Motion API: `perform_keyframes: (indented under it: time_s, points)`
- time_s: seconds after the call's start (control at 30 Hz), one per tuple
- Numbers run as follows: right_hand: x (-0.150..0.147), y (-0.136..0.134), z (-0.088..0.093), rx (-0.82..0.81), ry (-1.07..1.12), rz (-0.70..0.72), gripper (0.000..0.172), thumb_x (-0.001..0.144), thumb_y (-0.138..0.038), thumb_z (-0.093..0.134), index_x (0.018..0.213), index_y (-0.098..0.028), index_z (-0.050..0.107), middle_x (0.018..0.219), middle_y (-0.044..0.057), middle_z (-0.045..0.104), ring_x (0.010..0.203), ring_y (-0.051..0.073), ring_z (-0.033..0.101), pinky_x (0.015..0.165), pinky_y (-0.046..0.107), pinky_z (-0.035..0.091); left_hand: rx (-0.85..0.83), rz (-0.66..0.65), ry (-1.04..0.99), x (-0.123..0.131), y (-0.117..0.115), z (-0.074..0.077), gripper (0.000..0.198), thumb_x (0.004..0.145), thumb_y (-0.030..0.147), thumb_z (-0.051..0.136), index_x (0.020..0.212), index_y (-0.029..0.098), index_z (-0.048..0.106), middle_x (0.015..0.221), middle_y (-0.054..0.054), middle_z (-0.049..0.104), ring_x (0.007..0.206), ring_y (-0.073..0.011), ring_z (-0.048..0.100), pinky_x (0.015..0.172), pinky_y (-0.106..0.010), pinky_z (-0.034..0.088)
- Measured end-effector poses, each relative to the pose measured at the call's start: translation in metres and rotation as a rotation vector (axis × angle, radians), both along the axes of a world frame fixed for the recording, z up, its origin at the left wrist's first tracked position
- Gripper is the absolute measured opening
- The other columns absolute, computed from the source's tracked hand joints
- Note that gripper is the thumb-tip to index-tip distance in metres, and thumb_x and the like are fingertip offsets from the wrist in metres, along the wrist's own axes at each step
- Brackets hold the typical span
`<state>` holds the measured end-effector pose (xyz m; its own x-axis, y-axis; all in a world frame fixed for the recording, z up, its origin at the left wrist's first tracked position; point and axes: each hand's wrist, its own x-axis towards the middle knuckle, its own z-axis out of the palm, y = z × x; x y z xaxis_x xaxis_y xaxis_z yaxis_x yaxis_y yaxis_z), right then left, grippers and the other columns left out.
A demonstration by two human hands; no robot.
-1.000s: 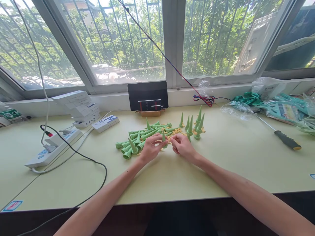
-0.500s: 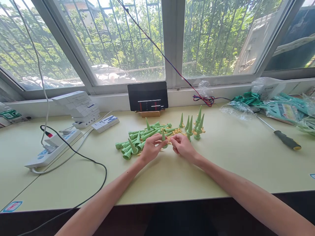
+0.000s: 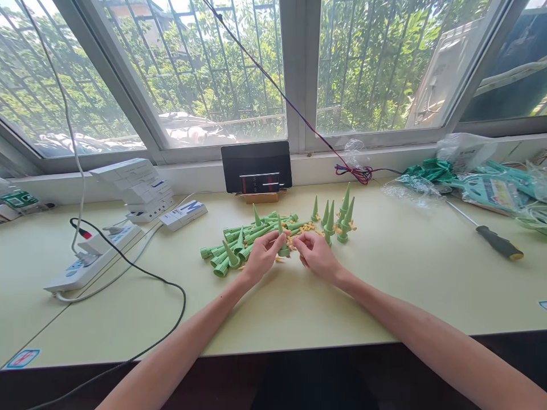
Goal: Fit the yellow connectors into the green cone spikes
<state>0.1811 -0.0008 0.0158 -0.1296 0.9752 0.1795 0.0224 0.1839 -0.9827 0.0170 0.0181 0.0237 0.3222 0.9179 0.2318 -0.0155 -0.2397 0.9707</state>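
My left hand (image 3: 261,257) is closed on a green plastic watering spike (image 3: 280,225), held upright with its tip upward. Close to its right, my right hand (image 3: 318,257) pinches a small yellow plastic piece (image 3: 292,242) against the spike's side, partly hidden by the fingertips. Beyond and left of my left hand lies a heap of green tubes (image 3: 220,265), with a few pointed green caps, one of them a cap (image 3: 231,255) leaning at the near edge. Small loose yellow pieces (image 3: 308,227) are scattered behind my hands. To the right stand several upright green spikes (image 3: 329,225) with yellow pieces on them.
A tablet (image 3: 256,156) leans by the window behind a phone (image 3: 260,183). Left are white boxes (image 3: 139,185), a power strip (image 3: 96,256) and a black cable (image 3: 179,290). Right lie a screwdriver (image 3: 498,242), plastic packaging (image 3: 487,191) and bundled wires (image 3: 359,173).
The spike in my left hand has shifted slightly left and tilts a little differently. My right hand has moved slightly left, staying close to it. The heap and standing spikes are unchanged.
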Motion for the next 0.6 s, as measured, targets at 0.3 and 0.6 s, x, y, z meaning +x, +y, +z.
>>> perform_keyframes:
  time_s: [0.3, 0.6]
  points:
    - [-0.0003, -0.0014, -0.0069, 0.302, -0.251, -0.093, 0.033, 0.093, -0.048, 0.053, 0.072, -0.022, 0.054, 0.06, -0.001, 0.055, 0.053, 0.014, 0.045, 0.053, 0.028, 0.034, 0.04, 0.035, 0.052, -0.0051, 0.0049, -0.004, 0.04, 0.09, 0.05, 0.06, 0.112, 0.018, 0.07, 0.092, -0.006, 0.07, 0.085, -0.0194, 0.064, 0.079, -0.03, 0.051]
    - [-0.002, -0.0034, -0.0096, 0.462, -0.392, -0.054, 0.029, 0.094, -0.045, 0.054, 0.077, -0.021, 0.053, 0.064, -0.001, 0.052, 0.056, 0.014, 0.044, 0.057, 0.027, 0.033, -0.058, -0.035, -0.007, -0.0038, 0.0035, -0.0038, 0.045, 0.085, 0.054, 0.065, 0.112, 0.019, 0.071, 0.071, -0.002, 0.062, 0.061, -0.0149, 0.055, 0.057, -0.026, 0.046]
